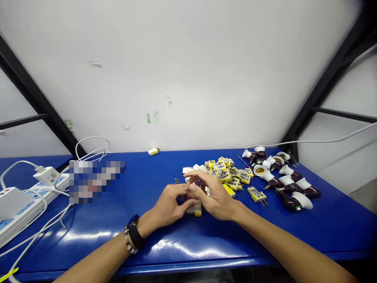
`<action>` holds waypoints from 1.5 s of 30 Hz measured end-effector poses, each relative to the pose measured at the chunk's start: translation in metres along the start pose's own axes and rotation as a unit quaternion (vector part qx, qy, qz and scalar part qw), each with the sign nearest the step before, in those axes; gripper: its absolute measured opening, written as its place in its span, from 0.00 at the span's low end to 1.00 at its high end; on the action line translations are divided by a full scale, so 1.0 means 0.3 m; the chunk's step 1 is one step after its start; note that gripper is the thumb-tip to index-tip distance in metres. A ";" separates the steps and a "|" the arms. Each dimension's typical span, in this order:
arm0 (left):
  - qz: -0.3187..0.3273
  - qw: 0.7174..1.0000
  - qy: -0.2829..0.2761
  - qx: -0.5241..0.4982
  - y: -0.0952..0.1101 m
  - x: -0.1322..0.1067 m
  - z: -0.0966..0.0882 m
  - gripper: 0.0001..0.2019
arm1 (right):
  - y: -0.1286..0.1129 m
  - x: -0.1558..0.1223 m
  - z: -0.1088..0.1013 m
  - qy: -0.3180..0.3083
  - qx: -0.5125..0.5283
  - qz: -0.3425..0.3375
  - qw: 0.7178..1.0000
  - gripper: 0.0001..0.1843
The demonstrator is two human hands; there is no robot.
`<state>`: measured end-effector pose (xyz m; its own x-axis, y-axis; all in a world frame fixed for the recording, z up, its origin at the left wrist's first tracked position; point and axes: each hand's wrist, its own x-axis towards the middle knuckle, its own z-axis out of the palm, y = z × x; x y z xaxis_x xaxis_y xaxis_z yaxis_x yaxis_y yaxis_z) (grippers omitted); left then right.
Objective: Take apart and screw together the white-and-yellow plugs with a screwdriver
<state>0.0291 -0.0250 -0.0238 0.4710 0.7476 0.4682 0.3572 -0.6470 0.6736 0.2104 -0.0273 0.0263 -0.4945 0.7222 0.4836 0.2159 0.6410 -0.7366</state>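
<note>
My left hand (171, 206) and my right hand (212, 194) meet over the blue table (141, 243), their fingers closed around a small dark purple part (198, 183). The fingers hide most of it. A yellow and white plug body (194, 209) lies directly below, touching my left fingers. Just beyond my right hand is a heap of yellow plug parts (224, 171). A single yellow plug with brass prongs (257, 195) lies to the right of my right hand. Tiny metal pieces (176, 181) sit left of my fingers.
Several lamp sockets with white and dark maroon bodies (282, 177) lie at the right. A white power strip (29, 208) with a plugged-in charger (45, 175) and white cables (35, 232) is at the left. A pixelated patch (96, 181) covers part of the table. A white wall (188, 78) stands behind.
</note>
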 end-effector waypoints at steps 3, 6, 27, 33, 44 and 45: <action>-0.038 0.999 0.004 0.015 -0.006 -0.001 -0.004 0.10 | 0.000 0.003 -0.003 0.002 0.018 0.001 1.000 0.12; -0.033 0.998 -0.035 0.042 -0.007 -0.001 -0.023 0.16 | -0.002 0.004 -0.007 0.005 0.058 0.002 0.998 0.10; -0.046 0.992 -0.112 0.028 0.008 -0.004 -0.065 0.11 | 0.013 0.010 -0.047 0.111 0.117 0.035 0.986 0.16; -0.098 0.991 -0.086 0.011 -0.016 0.012 -0.124 0.12 | 0.011 0.012 -0.059 0.147 0.101 0.030 0.983 0.17; -0.181 0.973 -0.083 0.120 -0.085 0.025 -0.169 0.24 | 0.019 0.004 -0.059 0.076 0.018 0.021 0.997 0.16; -0.187 0.971 -0.081 0.126 -0.084 0.026 -0.169 0.25 | 0.017 0.005 -0.060 0.068 0.002 0.020 0.997 0.16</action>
<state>-0.0171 0.0048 -0.0079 0.3844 0.9169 0.1072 0.7036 -0.3662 0.6090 0.2261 -0.0182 0.0318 -0.3670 0.7758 0.5133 0.2292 0.6102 -0.7584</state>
